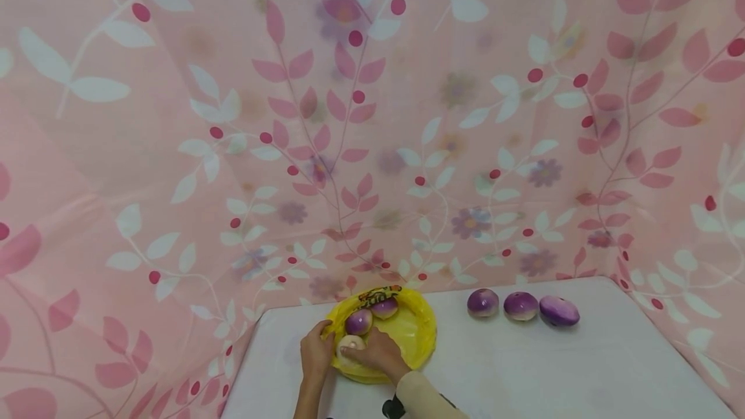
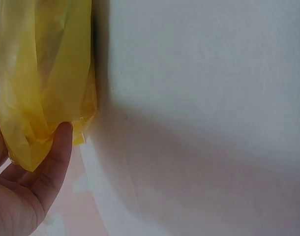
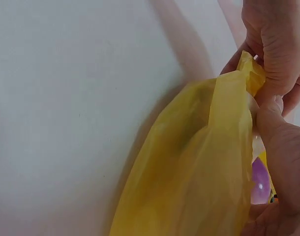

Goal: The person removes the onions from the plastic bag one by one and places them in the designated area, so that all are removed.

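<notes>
The rim of a yellow plastic bag (image 1: 430, 323) is being pinched by the left hand (image 1: 317, 353), a round whitish turnip (image 1: 350, 341) inside by the right hand (image 1: 381, 353); rightward (past open room), three purple turnips (image 1: 520, 305) are lying near the white table's (image 1: 524, 367) far edge.

A person's bare left forearm (image 1: 310, 394) reaches toward the far edge of the table (image 1: 582, 367), nearer its left corner, the left hand (image 1: 317, 350) pinching between thumb and fingers. Just beside it, the right hand (image 1: 381, 352) slants leftward from a cream sleeve (image 1: 427, 396), thumb and fingers curled.
</notes>
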The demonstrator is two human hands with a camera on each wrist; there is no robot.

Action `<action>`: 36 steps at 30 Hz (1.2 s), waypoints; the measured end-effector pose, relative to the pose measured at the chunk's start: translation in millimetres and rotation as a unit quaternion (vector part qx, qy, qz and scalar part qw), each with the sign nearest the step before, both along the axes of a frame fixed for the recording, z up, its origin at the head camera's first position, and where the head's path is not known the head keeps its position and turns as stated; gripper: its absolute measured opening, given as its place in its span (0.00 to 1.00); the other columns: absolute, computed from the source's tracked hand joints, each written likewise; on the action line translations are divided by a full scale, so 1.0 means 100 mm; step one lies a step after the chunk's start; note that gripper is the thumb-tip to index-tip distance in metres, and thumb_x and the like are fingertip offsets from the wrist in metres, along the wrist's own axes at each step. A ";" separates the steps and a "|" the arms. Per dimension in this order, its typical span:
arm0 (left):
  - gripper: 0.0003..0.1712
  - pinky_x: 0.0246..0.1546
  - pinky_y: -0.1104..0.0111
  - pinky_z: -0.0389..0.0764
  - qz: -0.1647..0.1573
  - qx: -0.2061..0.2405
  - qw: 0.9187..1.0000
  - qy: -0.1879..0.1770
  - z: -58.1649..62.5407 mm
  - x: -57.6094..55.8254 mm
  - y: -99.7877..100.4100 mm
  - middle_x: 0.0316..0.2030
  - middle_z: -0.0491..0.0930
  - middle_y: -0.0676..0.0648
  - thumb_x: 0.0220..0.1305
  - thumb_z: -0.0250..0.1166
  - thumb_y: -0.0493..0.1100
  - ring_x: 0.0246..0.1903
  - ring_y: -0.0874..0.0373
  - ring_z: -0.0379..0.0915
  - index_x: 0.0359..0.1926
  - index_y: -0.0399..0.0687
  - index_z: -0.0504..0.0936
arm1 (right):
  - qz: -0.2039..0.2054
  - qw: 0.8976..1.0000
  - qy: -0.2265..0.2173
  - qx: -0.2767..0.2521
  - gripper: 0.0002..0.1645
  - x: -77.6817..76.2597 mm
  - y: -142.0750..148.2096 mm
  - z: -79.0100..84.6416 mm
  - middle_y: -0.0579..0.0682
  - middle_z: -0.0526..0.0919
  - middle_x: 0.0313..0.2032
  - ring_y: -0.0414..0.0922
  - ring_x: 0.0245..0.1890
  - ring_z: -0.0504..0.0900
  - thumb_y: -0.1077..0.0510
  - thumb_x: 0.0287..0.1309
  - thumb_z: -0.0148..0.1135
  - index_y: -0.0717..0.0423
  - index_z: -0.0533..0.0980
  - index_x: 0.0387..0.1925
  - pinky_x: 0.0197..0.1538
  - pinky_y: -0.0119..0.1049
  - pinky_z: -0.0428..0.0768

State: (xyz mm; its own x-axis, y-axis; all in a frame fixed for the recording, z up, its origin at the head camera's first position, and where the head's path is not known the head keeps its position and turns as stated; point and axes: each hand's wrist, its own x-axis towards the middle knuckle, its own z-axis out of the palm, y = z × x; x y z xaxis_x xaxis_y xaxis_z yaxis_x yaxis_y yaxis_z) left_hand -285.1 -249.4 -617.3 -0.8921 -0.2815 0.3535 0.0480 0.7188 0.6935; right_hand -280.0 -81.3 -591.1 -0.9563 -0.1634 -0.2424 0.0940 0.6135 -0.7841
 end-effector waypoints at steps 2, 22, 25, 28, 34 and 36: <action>0.13 0.47 0.47 0.80 0.000 0.003 1.000 0.001 0.00 0.00 0.00 0.43 0.84 0.35 0.57 0.70 0.29 0.46 0.38 0.80 0.45 0.36 0.85 | 0.001 1.000 0.001 -0.003 0.55 0.01 -0.02 -0.01 0.60 0.80 0.46 0.56 0.44 0.77 0.27 0.42 0.71 0.66 0.71 0.58 0.55 0.59 0.74; 0.13 0.44 0.47 0.81 0.007 -0.013 0.999 0.035 0.01 -0.01 0.00 0.40 0.85 0.36 0.52 0.72 0.28 0.42 0.38 0.82 0.42 0.36 0.86 | 0.017 0.999 0.035 -0.015 0.49 -0.01 0.09 0.03 0.55 0.82 0.48 0.54 0.45 0.77 0.29 0.44 0.71 0.59 0.75 0.58 0.53 0.59 0.74; 0.13 0.46 0.47 0.80 0.004 -0.009 1.000 0.025 0.02 -0.01 -0.01 0.41 0.85 0.36 0.54 0.71 0.28 0.44 0.38 0.81 0.42 0.36 0.86 | 0.019 0.999 0.031 -0.005 0.50 -0.01 0.13 0.09 0.55 0.82 0.47 0.53 0.44 0.77 0.28 0.44 0.70 0.60 0.74 0.58 0.53 0.58 0.75; 0.13 0.47 0.47 0.79 0.003 -0.008 1.000 0.019 0.01 -0.01 -0.01 0.42 0.85 0.36 0.54 0.71 0.28 0.45 0.38 0.81 0.43 0.36 0.86 | 0.019 0.999 0.037 0.006 0.49 -0.01 0.18 0.13 0.53 0.82 0.45 0.52 0.42 0.77 0.27 0.44 0.69 0.58 0.75 0.56 0.51 0.56 0.76; 0.13 0.49 0.47 0.79 0.009 -0.006 1.000 0.014 -0.01 -0.01 -0.02 0.42 0.85 0.36 0.55 0.71 0.28 0.45 0.38 0.81 0.43 0.37 0.86 | 0.032 0.997 0.066 0.014 0.43 -0.02 0.29 0.17 0.48 0.81 0.38 0.48 0.36 0.76 0.26 0.44 0.69 0.55 0.77 0.49 0.43 0.52 0.77; 0.13 0.49 0.47 0.79 0.009 -0.005 1.000 0.016 0.00 -0.01 -0.01 0.42 0.85 0.36 0.54 0.71 0.28 0.45 0.38 0.81 0.43 0.36 0.86 | 0.038 0.997 0.070 0.013 0.43 -0.04 0.34 0.19 0.47 0.80 0.37 0.47 0.35 0.75 0.25 0.45 0.68 0.54 0.76 0.49 0.42 0.50 0.77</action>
State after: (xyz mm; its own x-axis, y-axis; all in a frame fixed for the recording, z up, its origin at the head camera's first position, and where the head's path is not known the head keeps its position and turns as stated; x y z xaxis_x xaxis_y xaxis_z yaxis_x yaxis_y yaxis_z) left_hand -286.3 -250.8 -617.7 -0.8751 -0.2943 0.3841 0.0562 0.7266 0.6848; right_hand -283.6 -47.8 -572.6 -0.9661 -0.2322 -0.1130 -0.0625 0.6347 -0.7702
